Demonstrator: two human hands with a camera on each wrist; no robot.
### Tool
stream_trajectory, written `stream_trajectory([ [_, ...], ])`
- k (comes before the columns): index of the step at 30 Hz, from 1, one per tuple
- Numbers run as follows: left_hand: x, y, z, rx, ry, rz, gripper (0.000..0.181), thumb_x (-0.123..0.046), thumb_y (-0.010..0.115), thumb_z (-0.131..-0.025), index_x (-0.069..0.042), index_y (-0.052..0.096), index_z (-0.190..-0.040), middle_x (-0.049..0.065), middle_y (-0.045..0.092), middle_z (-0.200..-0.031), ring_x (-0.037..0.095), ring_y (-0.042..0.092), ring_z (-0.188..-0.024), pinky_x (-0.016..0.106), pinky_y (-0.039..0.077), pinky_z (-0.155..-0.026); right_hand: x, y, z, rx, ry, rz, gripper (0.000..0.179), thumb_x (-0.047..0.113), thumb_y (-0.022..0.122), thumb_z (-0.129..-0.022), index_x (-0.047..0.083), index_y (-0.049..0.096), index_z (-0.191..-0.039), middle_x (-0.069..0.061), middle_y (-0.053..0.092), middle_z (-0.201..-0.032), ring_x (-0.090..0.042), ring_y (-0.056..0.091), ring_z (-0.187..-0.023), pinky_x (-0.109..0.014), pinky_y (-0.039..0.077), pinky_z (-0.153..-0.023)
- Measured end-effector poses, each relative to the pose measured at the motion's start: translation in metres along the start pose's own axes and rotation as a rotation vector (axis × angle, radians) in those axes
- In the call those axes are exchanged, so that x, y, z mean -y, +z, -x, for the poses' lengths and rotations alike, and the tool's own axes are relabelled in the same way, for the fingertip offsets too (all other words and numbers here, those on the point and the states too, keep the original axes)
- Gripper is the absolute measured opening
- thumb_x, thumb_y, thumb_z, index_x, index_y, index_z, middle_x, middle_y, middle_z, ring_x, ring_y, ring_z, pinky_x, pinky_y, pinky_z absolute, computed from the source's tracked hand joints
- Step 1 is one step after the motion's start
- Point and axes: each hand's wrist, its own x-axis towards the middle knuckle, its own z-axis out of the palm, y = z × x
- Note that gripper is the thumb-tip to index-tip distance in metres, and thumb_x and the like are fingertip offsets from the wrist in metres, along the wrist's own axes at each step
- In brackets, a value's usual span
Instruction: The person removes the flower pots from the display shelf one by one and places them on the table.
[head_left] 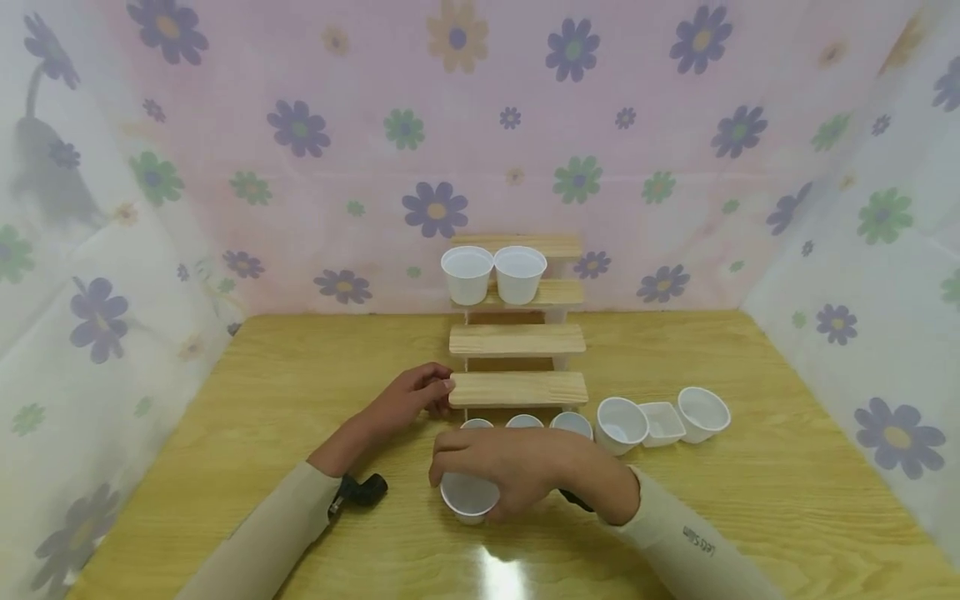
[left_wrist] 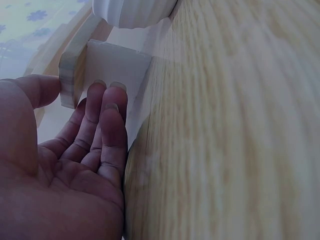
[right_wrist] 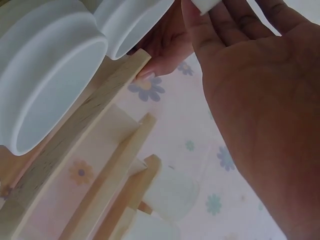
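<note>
A stepped wooden stand with white side supports rises in the middle of the table. At its left end is my left hand, thumb against the lowest visible plank and fingers bent beside the white side support. My right hand holds a white plastic cup by the rim, in front of the stand; its mouth faces up. Just behind that hand, several more white cups stand in a row at the stand's front, partly covered by the hand.
Two white cups stand side by side on an upper plank. Right of the stand are a round cup, a small square container and another round cup on the wooden table. Flowered cloth encloses the back and sides.
</note>
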Motion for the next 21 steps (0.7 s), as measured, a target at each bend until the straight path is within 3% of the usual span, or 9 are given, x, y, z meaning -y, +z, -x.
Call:
stream_trajectory([
  [11, -0.0008, 0.0008, -0.0002, -0.008, 0.004, 0.001, 0.032, -0.027, 0.051, -0.115, 0.000, 0.060, -0.129, 0.014, 0.068, -0.098, 0.029, 0.070, -0.088, 0.037, 0.058, -0.081, -0.0001, 0.0020, -0.0022, 0.016, 0.004, 0.040, 0.062, 0.022, 0.093, -0.083, 0.015, 0.059, -0.135, 0.004, 0.052, -0.134, -0.006, 0.050, -0.124, -0.015, 0.041, -0.105],
  [21, -0.0010, 0.0009, 0.0009, 0.000, 0.008, -0.005, 0.032, -0.026, 0.049, -0.115, 0.000, 0.061, -0.130, 0.014, 0.067, -0.098, 0.030, 0.071, -0.089, 0.038, 0.059, -0.081, 0.0013, 0.0034, -0.0017, 0.017, 0.017, 0.014, 0.068, 0.025, 0.093, -0.083, 0.014, 0.057, -0.139, 0.003, 0.052, -0.136, -0.006, 0.051, -0.125, -0.015, 0.040, -0.106],
])
